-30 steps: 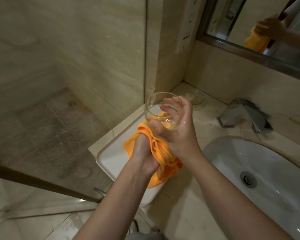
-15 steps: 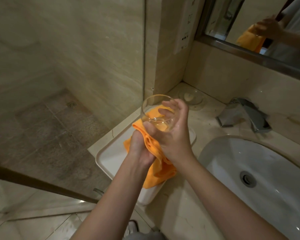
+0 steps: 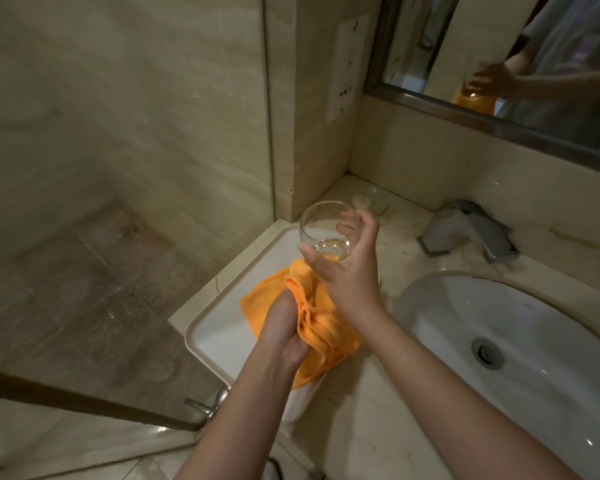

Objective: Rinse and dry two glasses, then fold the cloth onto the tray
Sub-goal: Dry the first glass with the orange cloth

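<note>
Two hands were busy with the drying step: the right hand curled its thumb and fingers round a clear glass, tipped with its mouth away from the person, while the left hand, just below and nearer, gripped the bunched orange cloth over the white tray. A second glass stood on the counter beyond the right hand. Judging by that, the next move called for working cloth into the bowl again, or setting this glass down.

No legible text, brand, number or sign appears anywhere in this bathroom view. A pale wall panel on the tiled pillar beside the mirror carries small dark marks and faint symbols, all too blurred to make out.
</note>
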The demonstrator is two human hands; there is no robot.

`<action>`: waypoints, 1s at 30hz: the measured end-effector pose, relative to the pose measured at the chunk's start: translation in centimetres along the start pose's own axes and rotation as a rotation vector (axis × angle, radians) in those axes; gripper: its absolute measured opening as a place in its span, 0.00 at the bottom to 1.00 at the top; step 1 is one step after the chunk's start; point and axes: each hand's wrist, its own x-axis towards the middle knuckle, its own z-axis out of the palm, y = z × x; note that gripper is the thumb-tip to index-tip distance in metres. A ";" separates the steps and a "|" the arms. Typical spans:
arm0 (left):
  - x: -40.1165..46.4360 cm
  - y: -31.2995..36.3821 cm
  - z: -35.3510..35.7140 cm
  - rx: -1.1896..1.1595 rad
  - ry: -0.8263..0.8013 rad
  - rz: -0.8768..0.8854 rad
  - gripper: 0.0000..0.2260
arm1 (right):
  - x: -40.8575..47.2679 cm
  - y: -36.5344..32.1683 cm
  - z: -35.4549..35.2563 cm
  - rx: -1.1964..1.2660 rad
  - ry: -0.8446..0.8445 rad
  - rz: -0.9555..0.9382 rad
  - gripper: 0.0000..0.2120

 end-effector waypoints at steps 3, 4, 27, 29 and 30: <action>0.9 -0.1 -1.7 0.085 0.099 0.017 0.09 | -0.7 0.9 -2.2 -0.014 0.098 0.034 0.35; 1.3 0.0 -2.6 0.184 0.195 0.060 0.07 | -1.0 1.1 -3.2 -0.019 0.124 0.058 0.34; -0.4 -16.2 12.0 1.511 -1.060 -0.156 0.38 | -17.5 -2.2 -20.6 -0.027 0.885 0.243 0.25; -1.7 -18.1 12.5 1.466 -1.091 -0.207 0.36 | -19.4 -2.4 -21.6 -0.034 0.958 0.255 0.26; -2.3 -19.1 12.8 1.446 -1.108 -0.230 0.36 | -20.3 -2.6 -22.2 -0.033 0.983 0.255 0.26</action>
